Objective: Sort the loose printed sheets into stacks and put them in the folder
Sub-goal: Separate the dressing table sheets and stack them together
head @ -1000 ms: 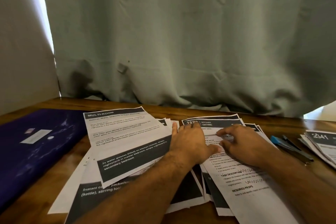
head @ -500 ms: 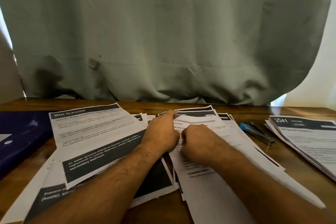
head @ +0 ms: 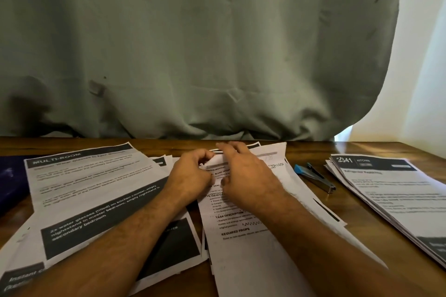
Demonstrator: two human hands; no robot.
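Note:
Loose printed sheets cover the wooden table (head: pixel 301 149). A "MULTI-ROOM" sheet (head: pixel 84 176) lies on the left pile. My left hand (head: pixel 193 173) pinches the curled-up top edge of the middle sheet (head: pixel 241 248), which carries "TASK DESCRIPTION" text. My right hand (head: pixel 248 176) rests on the same pile just to the right, fingers stretched toward the far edge. A sorted stack (head: pixel 398 195) headed "2341 KITCHEN" lies at the right. Only a dark blue sliver of the folder (head: pixel 9 176) shows at the left edge.
A blue and black stapler (head: pixel 313 177) lies between the middle pile and the right stack. A grey-green curtain (head: pixel 193 55) hangs behind the table's far edge. Bare wood shows beside the stapler.
The view has swung right, so the folder is nearly out of frame and the right stack shows fully. My hands have closed together, and the middle sheet's top edge has curled up.

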